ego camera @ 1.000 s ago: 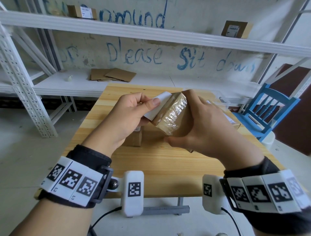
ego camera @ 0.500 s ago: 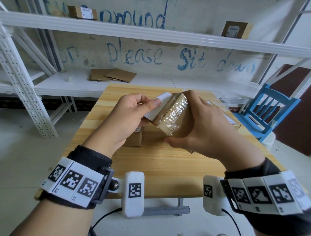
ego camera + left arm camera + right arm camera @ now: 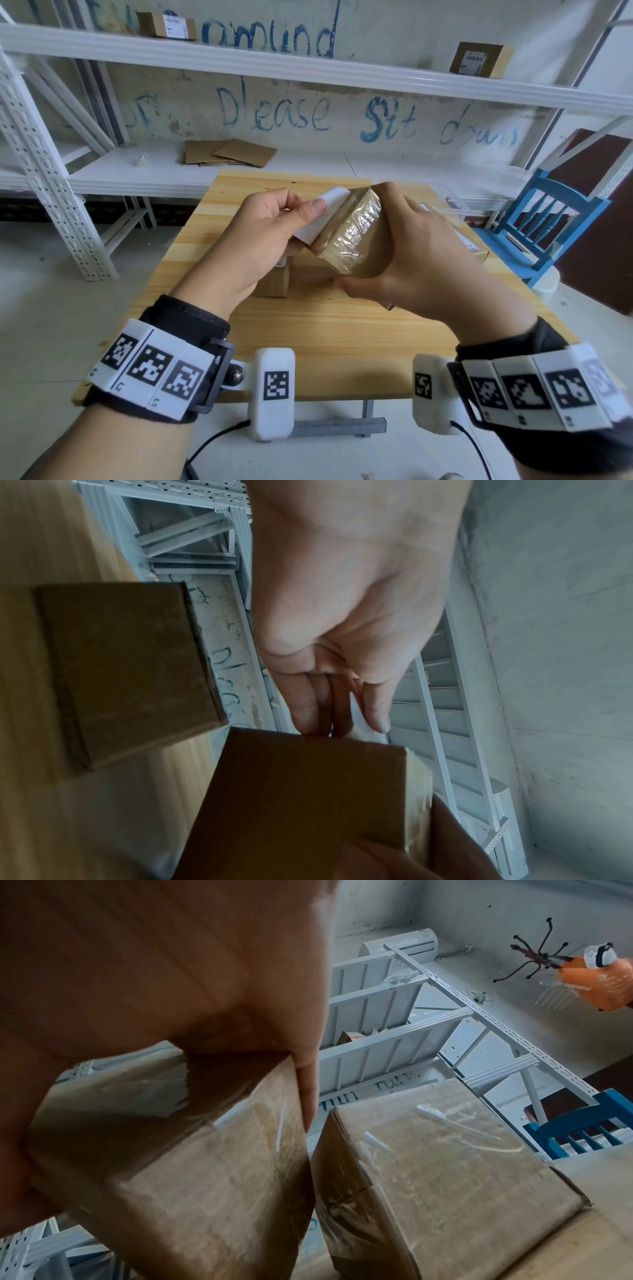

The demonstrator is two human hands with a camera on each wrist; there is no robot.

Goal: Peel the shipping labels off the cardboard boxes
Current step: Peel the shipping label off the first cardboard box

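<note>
A small cardboard box (image 3: 356, 236) wrapped in clear tape is held tilted above the wooden table (image 3: 308, 329). My right hand (image 3: 404, 260) grips it from the right side, thumb under its near corner. My left hand (image 3: 274, 233) pinches the white shipping label (image 3: 323, 214), which is partly lifted off the box's left face. In the left wrist view the fingers (image 3: 318, 704) meet the box (image 3: 308, 799) at its top edge. The right wrist view shows the gripped box (image 3: 178, 1164) close up.
A second small box (image 3: 275, 279) with a label sits on the table under my left hand, and another taped box (image 3: 441, 1167) lies at the right. Flat cardboard (image 3: 233, 152) lies on the low shelf. A blue chair (image 3: 544, 219) stands at the right.
Almost nothing differs; both hands keep their hold, and the label stays partly lifted at about the same place.
</note>
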